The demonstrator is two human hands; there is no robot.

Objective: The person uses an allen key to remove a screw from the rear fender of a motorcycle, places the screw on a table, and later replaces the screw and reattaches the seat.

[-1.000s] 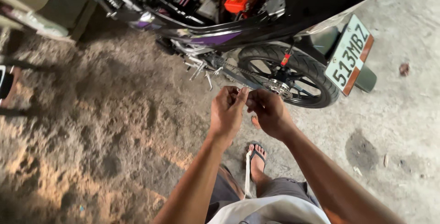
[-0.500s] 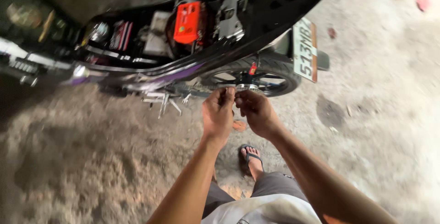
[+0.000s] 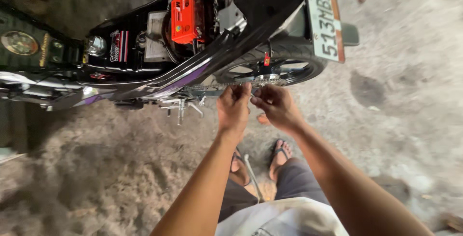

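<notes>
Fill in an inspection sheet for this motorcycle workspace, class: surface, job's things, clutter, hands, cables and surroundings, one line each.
Surface: rough, stained concrete floor, dusty at the left.
Job's things: motorcycle with its seat off, an orange battery exposed; drive chain running to the rear wheel.
Clutter: a slim rod-like tool lying between the person's sandalled feet; its kind is unclear.
Hands: left hand and right hand meet fingertip to fingertip beside the chain; whether they pinch something small cannot be told.
Cables: dark wiring near the battery, too tangled to trace.
Surroundings: number plate at the tail; nothing else seen.
</notes>
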